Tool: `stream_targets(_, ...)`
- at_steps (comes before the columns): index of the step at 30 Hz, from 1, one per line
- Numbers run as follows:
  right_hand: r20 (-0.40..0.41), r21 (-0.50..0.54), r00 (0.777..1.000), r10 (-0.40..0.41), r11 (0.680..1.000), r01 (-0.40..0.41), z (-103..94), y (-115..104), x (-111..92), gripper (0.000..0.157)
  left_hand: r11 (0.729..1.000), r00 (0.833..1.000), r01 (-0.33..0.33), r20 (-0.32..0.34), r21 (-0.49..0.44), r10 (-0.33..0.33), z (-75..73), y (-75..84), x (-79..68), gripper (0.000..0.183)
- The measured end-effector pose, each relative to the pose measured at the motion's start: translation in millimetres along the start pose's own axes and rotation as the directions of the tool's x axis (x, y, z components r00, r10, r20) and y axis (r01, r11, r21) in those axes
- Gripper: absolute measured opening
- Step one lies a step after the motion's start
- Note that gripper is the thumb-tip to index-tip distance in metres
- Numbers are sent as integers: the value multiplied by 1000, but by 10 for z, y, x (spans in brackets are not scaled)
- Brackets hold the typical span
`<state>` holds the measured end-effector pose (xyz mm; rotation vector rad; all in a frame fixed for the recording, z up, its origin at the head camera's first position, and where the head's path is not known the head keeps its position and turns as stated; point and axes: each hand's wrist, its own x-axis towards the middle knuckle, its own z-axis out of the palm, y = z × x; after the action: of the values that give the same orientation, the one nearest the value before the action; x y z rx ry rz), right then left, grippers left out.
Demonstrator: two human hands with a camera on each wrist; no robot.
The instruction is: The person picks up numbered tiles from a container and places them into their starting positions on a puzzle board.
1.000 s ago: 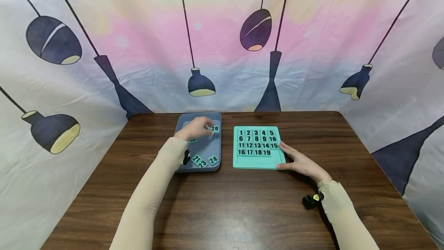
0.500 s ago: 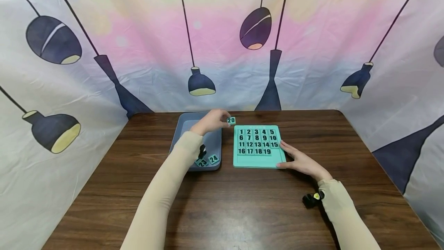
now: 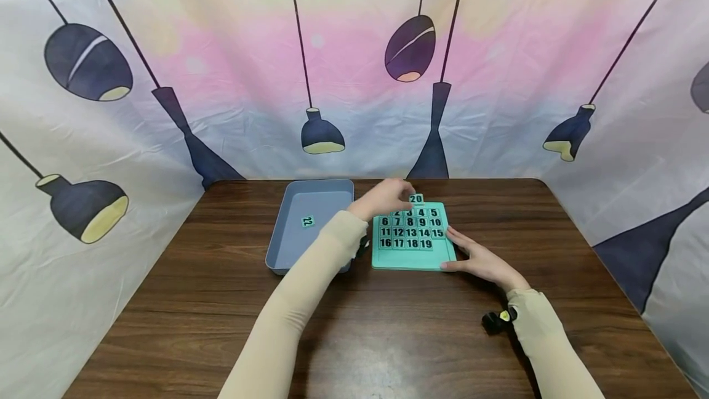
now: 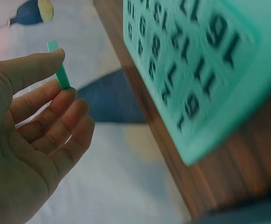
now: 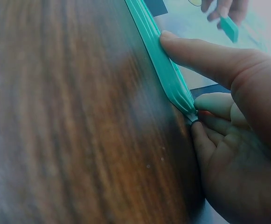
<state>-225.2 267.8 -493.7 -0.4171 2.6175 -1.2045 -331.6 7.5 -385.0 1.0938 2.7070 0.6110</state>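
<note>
My left hand [image 3: 386,197] pinches a small green number tile [image 3: 416,199] marked 20, held over the far edge of the turquoise number board [image 3: 407,259]. In the left wrist view the tile [image 4: 62,77] is edge-on between thumb and fingertips. Rows of tiles from 1 to 19 fill the upper part of the board; the left hand covers part of the top row. My right hand [image 3: 484,261] holds the board's near right corner, thumb at the front edge and fingers along the right side. The right wrist view shows its thumb [image 5: 205,58] against the board's rim.
A blue-grey tray [image 3: 277,257] stands left of the board, with a tile [image 3: 308,221] marked 22 in it. The left sleeve [image 3: 310,282] hides the tray's near right part. Behind the brown wooden table [image 3: 388,337] hangs a lamp-patterned cloth [image 3: 365,140].
My left hand has lifted tile 20 out of the tray and carried it right, to above the board's far edge. The right hand stays at the board's corner.
</note>
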Motion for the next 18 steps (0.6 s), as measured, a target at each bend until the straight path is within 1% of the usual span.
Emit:
stream_targets(3, 7, -4, 1000, -6, 1000, 6, 5, 2, -5, 100, 1000, 999, -22, 25, 18, 22, 130, 114, 42, 42)
stream_targets(8, 17, -4, 1000, -20, 1000, 20, 2, -12, -16, 98, 998, 997, -25, 79, 56, 21, 368, 257, 65, 41)
stream_targets(14, 19, 7, 1000, -19, 1000, 19, -5, -34, -36, 98, 992, 988, -65, 150, 111, 48, 617, 348, 107, 39)
stream_targets(18, 20, 9, 1000, -22, 1000, 21, -1, -37, -42, 98, 989, 982, -84, 177, 119, 62, 713, 370, 124, 38)
